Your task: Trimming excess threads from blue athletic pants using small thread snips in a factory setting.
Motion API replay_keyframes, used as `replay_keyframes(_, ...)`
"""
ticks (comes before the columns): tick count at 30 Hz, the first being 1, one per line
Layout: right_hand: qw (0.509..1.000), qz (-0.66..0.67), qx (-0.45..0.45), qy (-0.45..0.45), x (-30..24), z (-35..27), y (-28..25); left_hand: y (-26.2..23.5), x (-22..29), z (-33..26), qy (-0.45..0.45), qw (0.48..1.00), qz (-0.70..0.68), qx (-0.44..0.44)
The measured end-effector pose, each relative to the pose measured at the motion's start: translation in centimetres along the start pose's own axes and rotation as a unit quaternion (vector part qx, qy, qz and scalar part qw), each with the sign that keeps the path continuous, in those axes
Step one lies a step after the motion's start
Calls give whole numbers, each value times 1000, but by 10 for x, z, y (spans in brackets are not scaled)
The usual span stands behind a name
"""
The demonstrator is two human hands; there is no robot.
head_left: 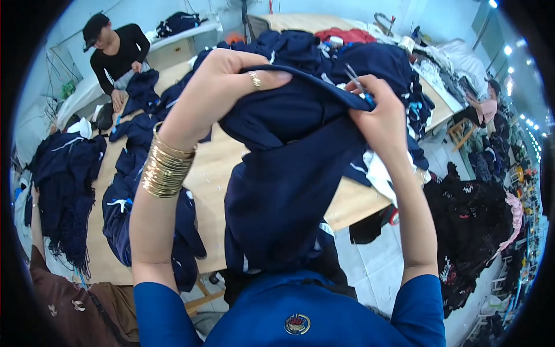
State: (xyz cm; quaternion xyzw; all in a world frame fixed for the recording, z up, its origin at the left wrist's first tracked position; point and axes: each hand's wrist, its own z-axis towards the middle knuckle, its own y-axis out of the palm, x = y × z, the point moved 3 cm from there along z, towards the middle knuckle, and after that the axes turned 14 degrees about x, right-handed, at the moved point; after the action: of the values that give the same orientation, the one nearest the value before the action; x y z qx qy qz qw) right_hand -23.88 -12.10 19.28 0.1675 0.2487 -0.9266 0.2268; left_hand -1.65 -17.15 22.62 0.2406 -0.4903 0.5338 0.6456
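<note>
Dark navy garment (289, 173) held up, hanging; small snips (357, 84) at its top edge.

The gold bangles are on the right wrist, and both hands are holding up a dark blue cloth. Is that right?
Not quite. The head view shows the gold bangles on the wrist of the left hand, not the right. Both hands do hold up the dark blue cloth; the right hand also holds small scissors.

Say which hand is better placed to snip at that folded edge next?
Right, probably. The right hand holds the small scissors with tips at the navy garment edge; the left hand is gripping the fabric taut with its thumb on top.
</note>
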Motion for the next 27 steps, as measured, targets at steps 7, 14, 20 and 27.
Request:
replay_keyframes(7, 941, 166, -217, 199, -2, 45, -36, -59, -2, -8, -152, 975, -126, 96)
replay_keyframes(14, 905, 232, -246, 257, -16, 45, -51, -60, 2, -31, -200, 973, -92, 65)
replay_keyframes(20, 983, 66, -169, 36, -26, 34, -33, -66, -2, -35, -168, 980, -89, 60)
replay_keyframes(27, 995, -75, -29, -53, -10, 22, -31, -76, -13, -56, -136, 980, -122, 76)
